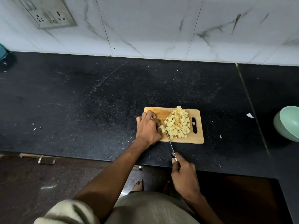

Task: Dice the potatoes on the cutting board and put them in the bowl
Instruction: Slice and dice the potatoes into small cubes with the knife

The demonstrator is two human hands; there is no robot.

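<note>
Black stone counter (80, 97) under our work: our left hand (148, 128) lies curled on the board (198, 138), fingers bunched over the last uncut potato (160, 127), mostly hidden. Just right of it, the knife (169, 139) meets the diced heap (178, 123); our right hand (183, 173) clenches its handle at the counter's edge. Well right of both, a green bowl (288, 125).

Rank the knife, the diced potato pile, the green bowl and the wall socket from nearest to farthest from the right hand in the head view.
From the right hand:
1. Knife, gripped in it.
2. Diced potato pile, on the cutting board ahead.
3. Green bowl, far right on the counter.
4. Wall socket, upper left on the wall.
</note>
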